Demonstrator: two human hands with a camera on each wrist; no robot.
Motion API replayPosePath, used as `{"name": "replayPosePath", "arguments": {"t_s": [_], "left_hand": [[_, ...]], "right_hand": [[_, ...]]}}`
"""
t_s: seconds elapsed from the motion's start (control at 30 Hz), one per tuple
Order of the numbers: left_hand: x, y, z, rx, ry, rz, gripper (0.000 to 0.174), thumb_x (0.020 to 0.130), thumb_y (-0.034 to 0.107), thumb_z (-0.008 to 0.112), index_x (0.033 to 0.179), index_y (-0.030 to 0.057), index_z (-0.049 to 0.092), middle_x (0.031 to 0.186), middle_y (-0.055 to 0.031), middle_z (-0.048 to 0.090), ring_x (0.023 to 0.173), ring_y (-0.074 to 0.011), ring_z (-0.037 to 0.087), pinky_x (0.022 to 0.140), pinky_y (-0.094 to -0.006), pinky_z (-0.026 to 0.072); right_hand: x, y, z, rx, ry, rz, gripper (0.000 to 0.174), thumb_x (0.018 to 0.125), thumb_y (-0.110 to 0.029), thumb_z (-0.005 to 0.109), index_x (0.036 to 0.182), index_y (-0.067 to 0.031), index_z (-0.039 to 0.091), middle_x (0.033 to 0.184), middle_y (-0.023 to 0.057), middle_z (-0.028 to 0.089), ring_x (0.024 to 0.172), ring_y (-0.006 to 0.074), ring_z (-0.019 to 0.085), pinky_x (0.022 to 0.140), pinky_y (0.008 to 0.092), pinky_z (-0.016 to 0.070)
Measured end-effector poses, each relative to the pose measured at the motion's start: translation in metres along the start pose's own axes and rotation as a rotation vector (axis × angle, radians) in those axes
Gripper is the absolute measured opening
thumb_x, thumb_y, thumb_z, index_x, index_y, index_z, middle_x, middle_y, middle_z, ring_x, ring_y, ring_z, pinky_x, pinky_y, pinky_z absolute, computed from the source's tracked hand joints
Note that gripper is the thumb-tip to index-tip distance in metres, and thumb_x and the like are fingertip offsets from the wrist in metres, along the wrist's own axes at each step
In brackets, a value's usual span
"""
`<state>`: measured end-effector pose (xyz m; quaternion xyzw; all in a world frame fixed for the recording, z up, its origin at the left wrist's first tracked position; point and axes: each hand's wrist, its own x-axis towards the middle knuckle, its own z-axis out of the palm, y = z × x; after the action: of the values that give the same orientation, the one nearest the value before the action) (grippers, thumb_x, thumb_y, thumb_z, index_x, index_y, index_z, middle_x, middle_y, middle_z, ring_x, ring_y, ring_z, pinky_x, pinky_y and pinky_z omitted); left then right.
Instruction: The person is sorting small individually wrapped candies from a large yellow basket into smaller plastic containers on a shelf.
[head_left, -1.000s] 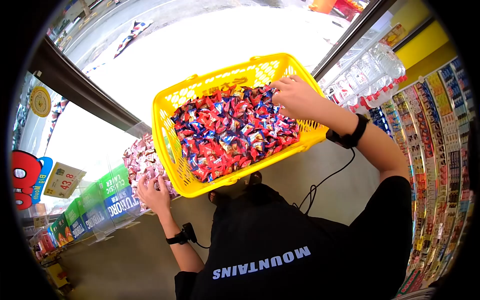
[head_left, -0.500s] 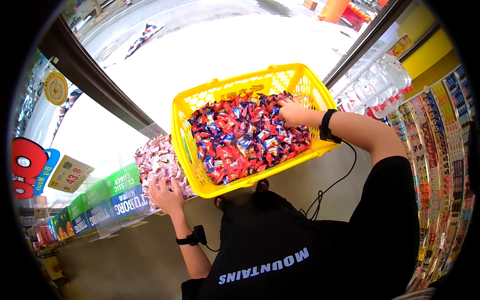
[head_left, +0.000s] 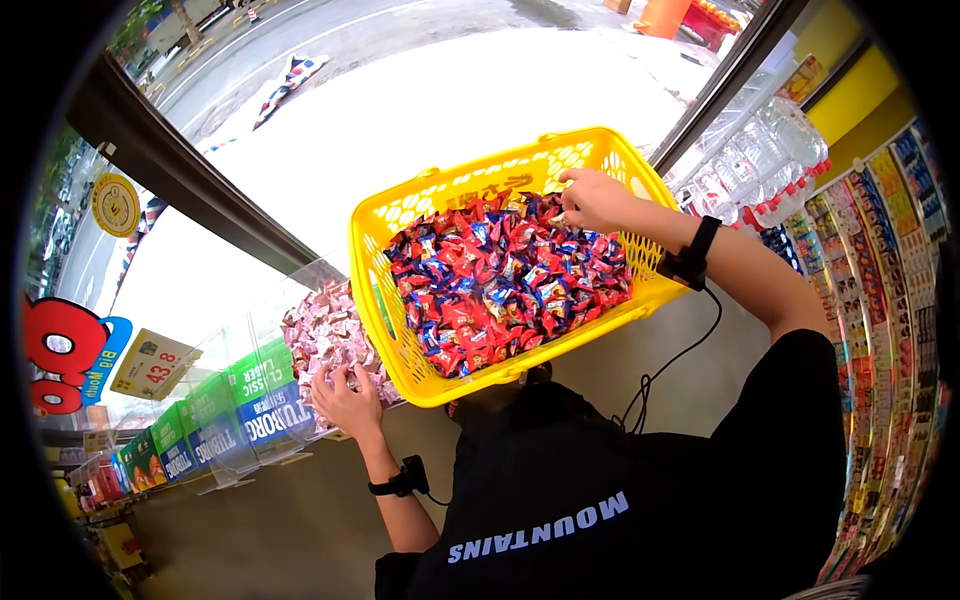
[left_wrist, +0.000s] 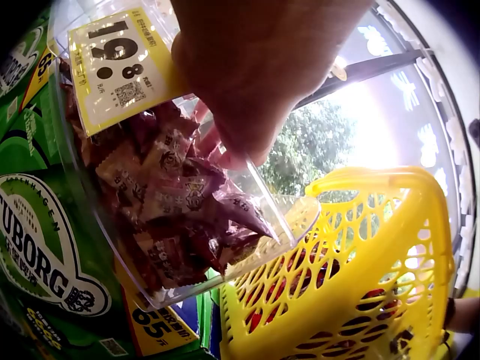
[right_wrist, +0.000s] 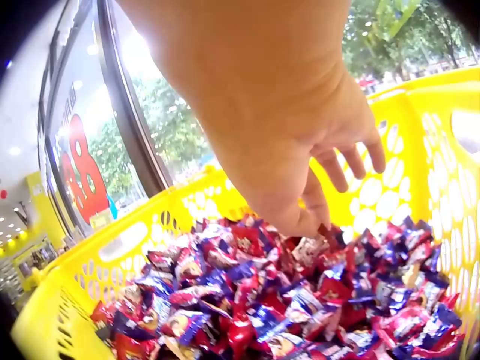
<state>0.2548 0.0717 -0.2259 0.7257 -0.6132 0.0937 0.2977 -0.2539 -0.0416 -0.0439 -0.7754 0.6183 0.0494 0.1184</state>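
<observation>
A yellow plastic basket [head_left: 470,388] holds a heap of red and blue wrapped candies [head_left: 505,275]. My right hand [head_left: 603,200] is over the back right part of this heap. The right wrist view has its fingers loosely bent, with thumb and forefinger tips right at the candies [right_wrist: 247,292]; no candy shows clear of the heap in them. To the left, my left hand [head_left: 348,402] rests with spread fingers on pink wrapped candies [head_left: 330,325] in a clear plastic bin [left_wrist: 281,217]. Its fingertips are partly hidden in the left wrist view.
Green and blue beer cartons [head_left: 265,400] stand left of the basket, under and beside the clear bin. A price card [left_wrist: 120,67] hangs on the bin. Bottled water [head_left: 765,150] and packed shelves [head_left: 860,320] are at the right. A black cable [head_left: 655,375] hangs from the right wrist.
My right hand went down into the candies at the basket's back right, then rose slightly. My left hand stays on the pink candies. The head view has shifted a little.
</observation>
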Motion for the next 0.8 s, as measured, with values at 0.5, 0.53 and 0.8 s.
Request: {"name": "replayPosePath", "arguments": {"t_s": [0.5,0.53,0.8], "left_hand": [[0.057,0.09,-0.111,-0.515,-0.021,0.197,0.023,0.098,0.013,0.074,0.119,0.0055,0.075,0.145,-0.0202,0.058,0.14,-0.0393,0.053,0.12,-0.0519,0.0395],[0.062,0.105,-0.12,-0.553,-0.059,0.261,0.026,0.096,0.014,0.075,0.121,0.0073,0.076,0.147,-0.019,0.057,0.144,-0.0403,0.05,0.123,-0.0548,0.0358],[0.063,0.202,-0.133,-0.492,-0.348,0.639,0.029,0.082,0.028,0.091,0.107,0.0177,0.082,0.151,-0.0112,0.058,0.151,-0.0416,0.043,0.127,-0.0627,0.028]], "right_hand": [[-0.104,-0.099,0.034,0.657,0.476,-0.247,0.013,0.099,-0.016,0.073,0.098,-0.0038,0.069,0.151,0.0206,0.055,0.139,0.0414,0.054,0.117,0.048,0.0432],[-0.104,-0.103,0.032,0.695,0.483,-0.275,0.012,0.098,-0.015,0.075,0.097,-0.0044,0.069,0.151,0.02,0.055,0.141,0.0424,0.053,0.117,0.0495,0.0426],[-0.102,-0.137,0.047,0.609,0.616,-0.493,0.015,0.092,-0.013,0.082,0.101,-0.0084,0.071,0.157,0.0174,0.053,0.151,0.0429,0.044,0.123,0.055,0.0382]]}}
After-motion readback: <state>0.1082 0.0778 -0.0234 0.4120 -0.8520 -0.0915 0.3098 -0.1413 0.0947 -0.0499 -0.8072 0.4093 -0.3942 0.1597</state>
